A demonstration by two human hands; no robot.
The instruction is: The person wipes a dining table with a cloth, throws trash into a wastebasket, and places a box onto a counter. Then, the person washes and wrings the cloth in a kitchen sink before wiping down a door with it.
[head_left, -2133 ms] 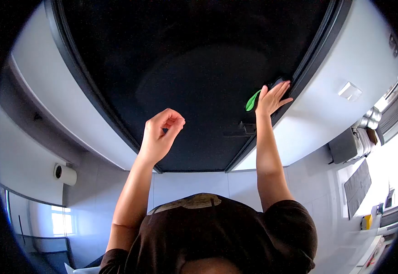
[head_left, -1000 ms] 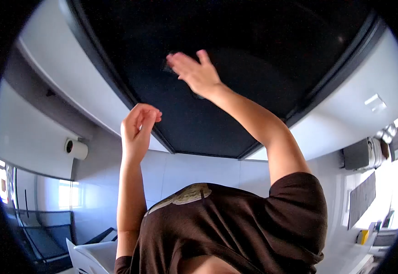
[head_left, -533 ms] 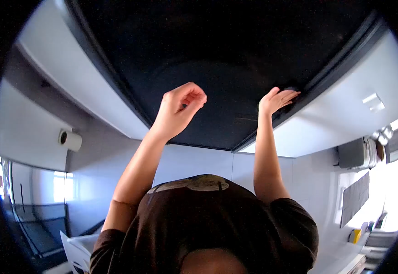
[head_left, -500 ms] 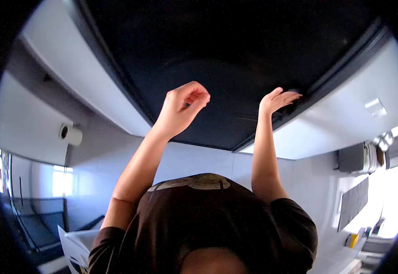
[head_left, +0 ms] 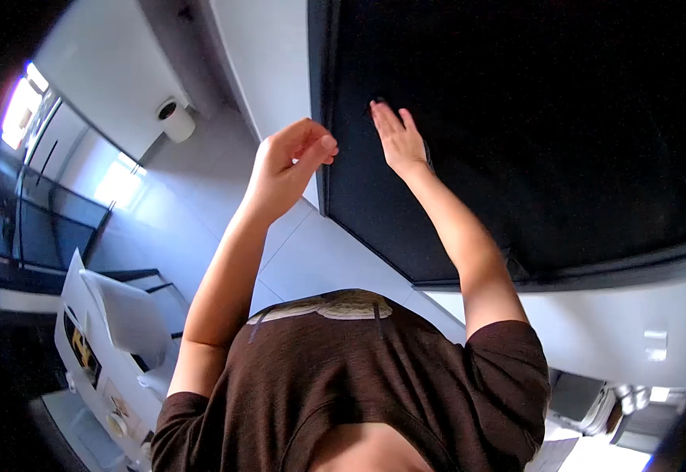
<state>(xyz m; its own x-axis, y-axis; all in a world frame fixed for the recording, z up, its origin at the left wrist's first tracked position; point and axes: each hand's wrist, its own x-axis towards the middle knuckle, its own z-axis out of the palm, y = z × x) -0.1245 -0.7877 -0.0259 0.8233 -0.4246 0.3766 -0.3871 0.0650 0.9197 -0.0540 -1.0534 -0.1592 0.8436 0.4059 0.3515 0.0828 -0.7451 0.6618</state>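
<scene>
My right hand [head_left: 400,148] lies with outstretched fingers against the large black panel [head_left: 547,149], near its left frame edge [head_left: 325,185]. A dark item [head_left: 375,104] shows at its fingertips, most of it hidden beneath the hand. My left hand [head_left: 284,169] is raised just left of the panel's frame. Its fingers are curled in to the thumb, with nothing visible between them.
White wall surfaces [head_left: 268,59] flank the panel. Grey floor tiles [head_left: 303,244] lie below. At the left are a white cylindrical bin [head_left: 176,124], a white chair [head_left: 126,311] and a white table [head_left: 95,393] bearing several items.
The view has turned, shifting the panel to the right. My right hand has moved from the panel's right edge to near its left edge. My left hand keeps its curled shape.
</scene>
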